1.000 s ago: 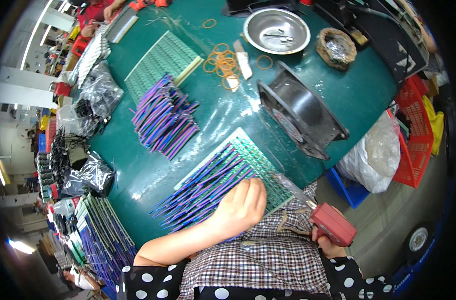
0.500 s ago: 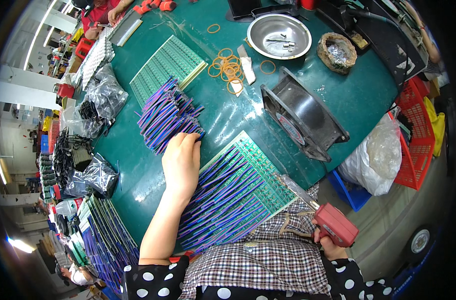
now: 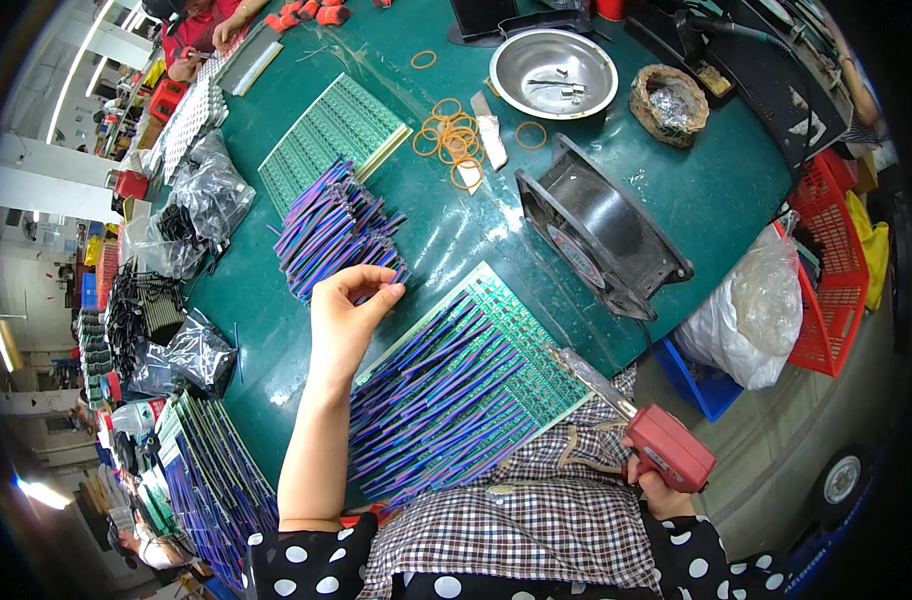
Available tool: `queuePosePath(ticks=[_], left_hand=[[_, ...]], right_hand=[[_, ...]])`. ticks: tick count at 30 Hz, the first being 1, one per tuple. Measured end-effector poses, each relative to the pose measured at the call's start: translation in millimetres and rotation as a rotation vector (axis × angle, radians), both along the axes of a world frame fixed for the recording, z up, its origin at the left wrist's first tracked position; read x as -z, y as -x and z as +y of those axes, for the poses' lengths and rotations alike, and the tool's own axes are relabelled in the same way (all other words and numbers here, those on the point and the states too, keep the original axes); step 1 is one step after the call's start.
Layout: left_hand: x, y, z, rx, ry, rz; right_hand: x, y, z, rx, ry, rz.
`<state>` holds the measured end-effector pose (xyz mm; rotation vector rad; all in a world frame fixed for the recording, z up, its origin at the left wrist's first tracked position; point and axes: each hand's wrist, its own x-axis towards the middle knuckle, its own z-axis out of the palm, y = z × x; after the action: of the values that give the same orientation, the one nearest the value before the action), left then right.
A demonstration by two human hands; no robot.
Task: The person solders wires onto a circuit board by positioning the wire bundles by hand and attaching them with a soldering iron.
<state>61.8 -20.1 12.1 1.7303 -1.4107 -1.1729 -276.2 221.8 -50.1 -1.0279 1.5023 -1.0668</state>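
Note:
My left hand [image 3: 348, 318] is at the near edge of a pile of short blue and purple wires [image 3: 326, 235], thumb and forefinger brought together in a pinch. Whatever sits between these fingertips is too small to make out. My right hand [image 3: 658, 492] grips a red soldering gun [image 3: 671, 450] at the lower right. Its metal tip reaches to the right edge of a green circuit board panel [image 3: 536, 365]. Rows of blue and purple wires [image 3: 426, 400] lie slanted across that panel, attached along much of it; the upper right strip shows bare board.
Behind the pile lies a stack of green panels [image 3: 336, 130]. Rubber bands [image 3: 451, 130], a metal bowl [image 3: 554, 75], a rough stone-like dish [image 3: 671, 105] and a black fan [image 3: 606, 230] stand farther right. Wired panels [image 3: 216, 470] fill the lower left. A co-worker's hand [image 3: 186, 68] shows far left.
My left hand has turned and shifted slightly left at the pile, its thumb and forefinger now showing in a pinch. The right hand and soldering gun have hardly moved.

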Motion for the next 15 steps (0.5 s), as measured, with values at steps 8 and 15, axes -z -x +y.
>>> queuePosePath(ticks=[8, 15], left_hand=[[-7, 16, 5, -0.01, 0.272, -0.284], [-25, 85, 76, 0.671, 0.628, -0.489]], right_hand=[[-11, -4, -8, 0.044, -0.07, -0.165], [-20, -4, -14, 0.059, -0.007, -0.199]])
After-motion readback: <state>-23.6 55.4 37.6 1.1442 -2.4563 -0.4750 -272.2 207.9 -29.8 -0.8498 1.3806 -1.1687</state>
